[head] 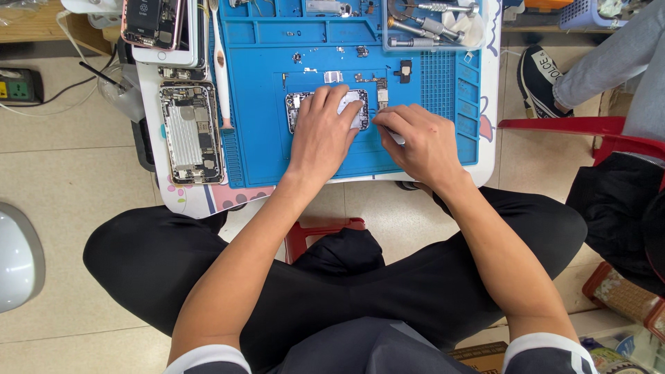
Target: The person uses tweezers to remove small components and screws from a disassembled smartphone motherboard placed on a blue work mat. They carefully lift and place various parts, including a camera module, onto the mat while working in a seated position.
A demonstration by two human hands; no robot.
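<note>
Blue rubber mat (263,138) under my work: an opened phone (296,109) lies near its middle, mostly hidden beneath my left hand (324,135), which presses flat on it, fingers spread. My right hand (422,142) curls beside the phone's right edge, fingers pinched on a slim tool (396,137). I judge the phone light, stiff and fragile inside, best steadied by its edges. Both wrists are bent down and my forearms reach forward over my knees.
</note>
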